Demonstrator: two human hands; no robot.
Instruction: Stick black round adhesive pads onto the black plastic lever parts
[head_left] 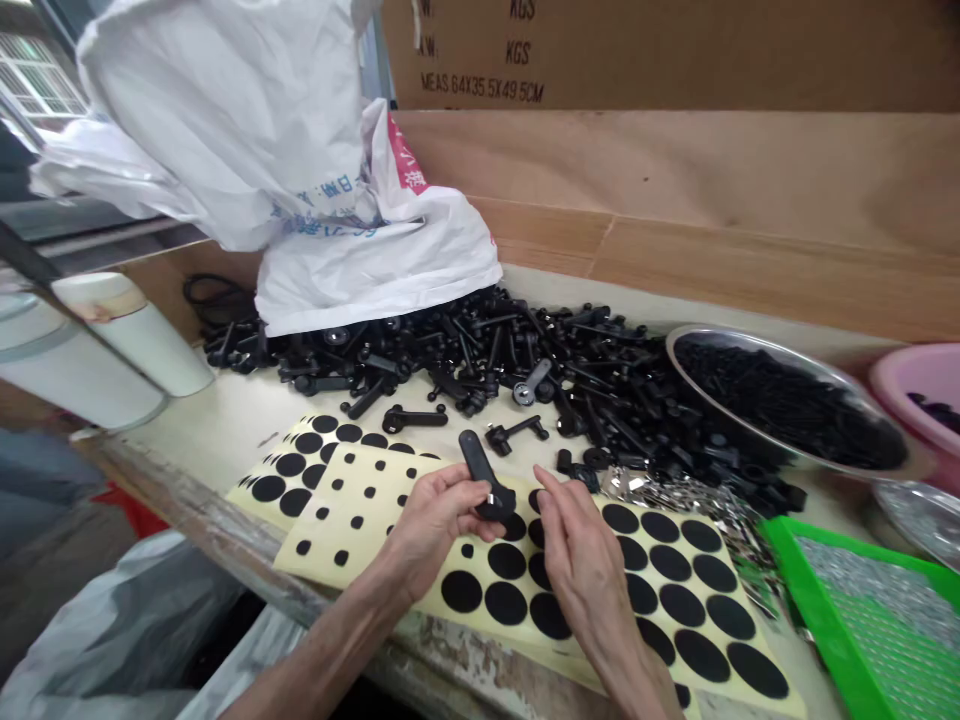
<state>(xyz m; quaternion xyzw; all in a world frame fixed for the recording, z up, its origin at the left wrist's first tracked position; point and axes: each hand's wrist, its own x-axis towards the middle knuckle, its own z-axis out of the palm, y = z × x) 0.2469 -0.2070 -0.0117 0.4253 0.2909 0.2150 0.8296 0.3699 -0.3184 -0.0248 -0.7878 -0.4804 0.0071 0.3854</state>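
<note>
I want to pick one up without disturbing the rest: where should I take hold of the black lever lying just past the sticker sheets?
Pinch the black lever across its long straight bar, coming from above on the near side. It lies flat on the table, apart from the heap of black parts, so nothing blocks either side of the bar.

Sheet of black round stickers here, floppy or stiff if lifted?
The sheet of black round stickers is probably floppy: it looks like thin paper backing. It likely weighs little, and its smooth face may slide easily.
</note>
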